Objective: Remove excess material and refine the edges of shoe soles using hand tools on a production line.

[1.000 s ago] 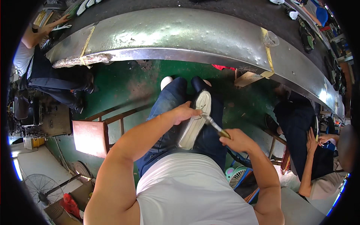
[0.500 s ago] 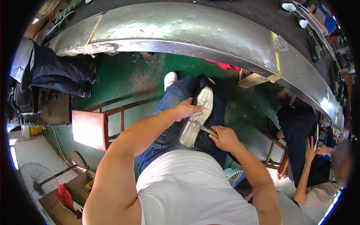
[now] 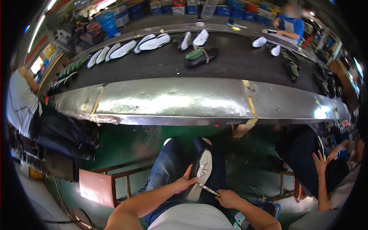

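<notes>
A dark shoe (image 3: 204, 165) lies across my thighs with its pale sole turned up and its toe pointing away from me. A thin dark strand curls over the sole. My left hand (image 3: 183, 184) holds the shoe's left side, thumb on the sole, one finger raised along the edge. My right hand (image 3: 229, 199) grips the brownish handle of a slim metal tool (image 3: 209, 189). The tool's tip reaches the sole beside my left thumb; its exact kind is too small to make out.
Ahead runs a dark work surface (image 3: 153, 65) with a metal edge (image 3: 149, 97), carrying several white-covered shoes (image 3: 154, 42) and a green-black shoe (image 3: 201, 57). A wooden stool (image 3: 97, 188) stands at left. Co-workers (image 3: 23, 103) sit on both sides.
The view has tilted up, bringing the work surface and its shoes into sight. My left hand's upper finger has lifted from the shoe's edge; the tool remains at the sole.
</notes>
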Demonstrator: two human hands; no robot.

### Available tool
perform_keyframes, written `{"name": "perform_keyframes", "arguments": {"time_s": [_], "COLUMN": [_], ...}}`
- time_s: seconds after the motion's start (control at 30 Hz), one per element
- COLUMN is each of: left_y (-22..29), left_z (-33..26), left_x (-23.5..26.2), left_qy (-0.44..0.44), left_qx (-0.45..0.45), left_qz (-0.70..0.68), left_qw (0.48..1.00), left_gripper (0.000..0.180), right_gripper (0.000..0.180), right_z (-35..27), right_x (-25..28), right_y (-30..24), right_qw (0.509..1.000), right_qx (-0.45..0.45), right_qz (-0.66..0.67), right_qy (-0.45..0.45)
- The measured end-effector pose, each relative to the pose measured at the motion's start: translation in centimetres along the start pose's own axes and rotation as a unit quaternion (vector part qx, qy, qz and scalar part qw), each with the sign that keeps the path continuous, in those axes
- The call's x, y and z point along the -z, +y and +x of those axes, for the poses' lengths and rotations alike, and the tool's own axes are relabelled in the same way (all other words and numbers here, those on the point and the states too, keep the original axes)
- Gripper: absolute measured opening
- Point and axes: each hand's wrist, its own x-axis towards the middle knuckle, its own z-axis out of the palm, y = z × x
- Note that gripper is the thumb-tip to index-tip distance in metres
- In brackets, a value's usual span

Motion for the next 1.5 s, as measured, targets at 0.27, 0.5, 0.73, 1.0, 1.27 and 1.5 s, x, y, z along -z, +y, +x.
{"name": "perform_keyframes", "arguments": {"time_s": [0.27,0.5,0.73,1.0,1.27,1.5], "left_y": [-0.2,-3.7,-4.9,-1.4,-2.3,-1.1], "left_z": [1.0,1.4,-2.8,-1.6,-3.2,-4.2], "left_x": [-1.5,-1.5,-1.8,-3.8,-3.0,-2.4], "left_qy": [0.085,0.104,0.080,0.107,0.110,0.102], "left_qx": [-0.029,-0.093,-0.072,-0.032,0.033,0.007], "left_qz": [-0.125,-0.003,0.116,-0.013,0.036,0.048], "left_qw": [0.988,0.990,0.987,0.994,0.993,0.994], "left_gripper": [0.094,0.092,0.095,0.089,0.087,0.093], "right_gripper": [0.025,0.021,0.024,0.027,0.034,0.036], "right_z": [-1.4,-3.6,-3.0,-2.5,6.2,1.6], "right_x": [-1.5,-2.3,-0.5,6.8,5.4,0.5], "right_y": [-0.9,-2.1,-1.8,-0.7,-4.8,-3.6], "right_qw": [0.982,0.984,0.991,0.990,0.998,0.992], "right_qx": [0.085,0.072,0.012,0.039,-0.029,0.061], "right_qz": [-0.133,-0.143,-0.130,0.109,0.026,-0.074], "right_qy": [0.104,0.079,-0.040,-0.075,0.048,0.081]}}
